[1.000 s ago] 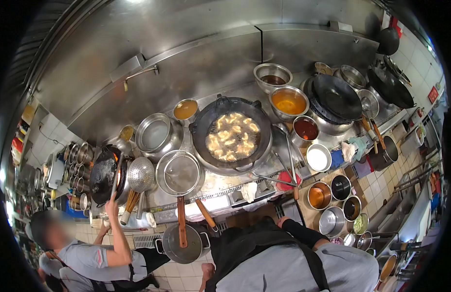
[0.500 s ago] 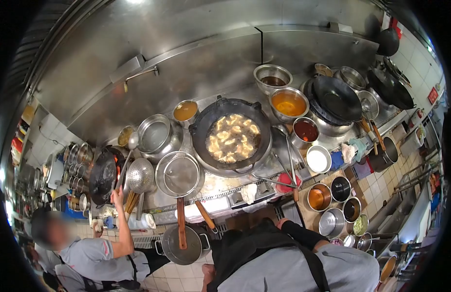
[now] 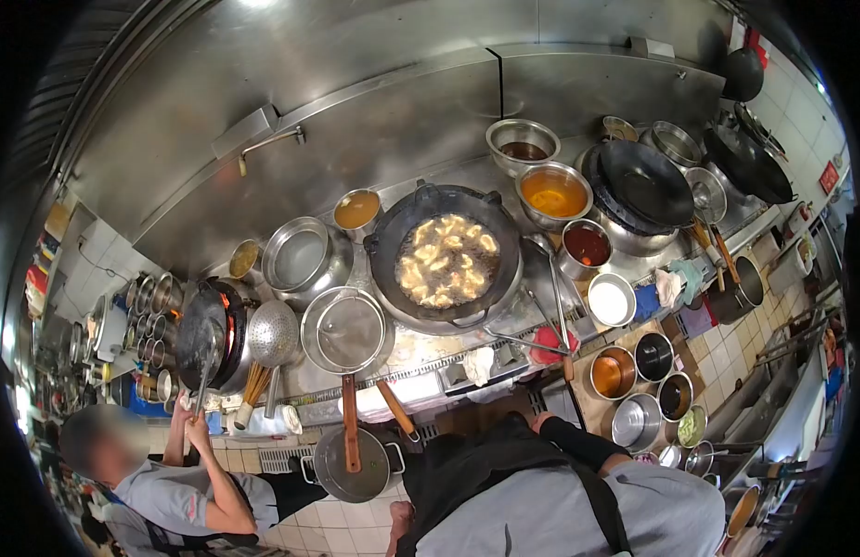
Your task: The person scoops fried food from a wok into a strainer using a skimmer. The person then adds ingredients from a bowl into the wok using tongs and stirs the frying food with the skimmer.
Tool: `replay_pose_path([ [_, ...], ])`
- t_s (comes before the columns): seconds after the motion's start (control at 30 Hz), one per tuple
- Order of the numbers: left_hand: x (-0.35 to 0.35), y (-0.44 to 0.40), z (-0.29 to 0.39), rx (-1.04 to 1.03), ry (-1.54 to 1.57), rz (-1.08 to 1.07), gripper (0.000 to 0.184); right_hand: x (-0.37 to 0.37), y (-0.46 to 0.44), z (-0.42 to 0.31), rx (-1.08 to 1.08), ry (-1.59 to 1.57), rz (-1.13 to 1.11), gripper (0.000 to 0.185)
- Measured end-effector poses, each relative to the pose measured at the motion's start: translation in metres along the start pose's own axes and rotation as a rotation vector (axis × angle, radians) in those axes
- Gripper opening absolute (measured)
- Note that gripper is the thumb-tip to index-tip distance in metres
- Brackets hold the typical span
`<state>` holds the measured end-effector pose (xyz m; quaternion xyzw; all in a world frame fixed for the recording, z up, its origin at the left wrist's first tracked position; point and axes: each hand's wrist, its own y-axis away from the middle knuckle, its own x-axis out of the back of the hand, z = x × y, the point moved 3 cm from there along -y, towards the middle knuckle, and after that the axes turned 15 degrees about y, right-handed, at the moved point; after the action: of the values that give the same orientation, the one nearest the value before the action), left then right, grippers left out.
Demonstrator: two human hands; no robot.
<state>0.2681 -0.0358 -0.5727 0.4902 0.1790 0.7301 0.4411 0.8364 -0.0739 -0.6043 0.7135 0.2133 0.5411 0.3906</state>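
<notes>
My left hand (image 3: 401, 516) hangs low beside the black apron (image 3: 472, 464), with its fingers too hidden to read. Past the apron's other side, a small part of my right hand (image 3: 540, 422) shows near the front edge of the stove; its fingers are hidden too. In front of me, pale battered pieces (image 3: 446, 260) bubble in oil inside a large black wok (image 3: 389, 278). A wire strainer with a wooden handle (image 3: 352, 436) rests left of that wok. Below it stands a deep two-handled pot (image 3: 332, 485), close to my left hand.
On the left, a co-worker (image 3: 193, 497) holds a ladle (image 3: 205, 371) at another wok (image 3: 200, 325) over flame. A perforated skimmer (image 3: 274, 332) lies beside it. Bowls of amber liquid (image 3: 554, 193) and dark red sauce (image 3: 587, 243) stand right. Several sauce pots (image 3: 637, 420) fill the right side.
The co-worker's ladle has moved from beside the small pot down into the left wok, which now tips toward them. Their hands are closer together. My own hands show no clear change.
</notes>
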Motion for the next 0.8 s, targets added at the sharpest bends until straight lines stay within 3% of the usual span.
replay_pose_path([
  [0.13, 0.031, 0.037, 0.014, -0.202, 0.982, 0.351, 0.022, 0.027, 0.025, -0.009, 0.049, 0.025, -0.004, 0.040],
  [0.6, 0.042, 0.037, 0.043, 0.337, 1.066, 0.419, 0.015, -0.017, -0.019, 0.006, -0.041, -0.026, 0.112, 0.040],
  [0.67, 0.046, 0.037, 0.047, 0.205, 1.138, 0.377, 0.016, -0.029, -0.032, 0.007, 0.026, 0.082, 0.135, 0.040],
  [0.8, 0.043, 0.036, 0.037, -0.206, 1.312, 0.223, 0.023, -0.017, -0.016, 0.002, -0.055, 0.044, 0.086, 0.038],
])
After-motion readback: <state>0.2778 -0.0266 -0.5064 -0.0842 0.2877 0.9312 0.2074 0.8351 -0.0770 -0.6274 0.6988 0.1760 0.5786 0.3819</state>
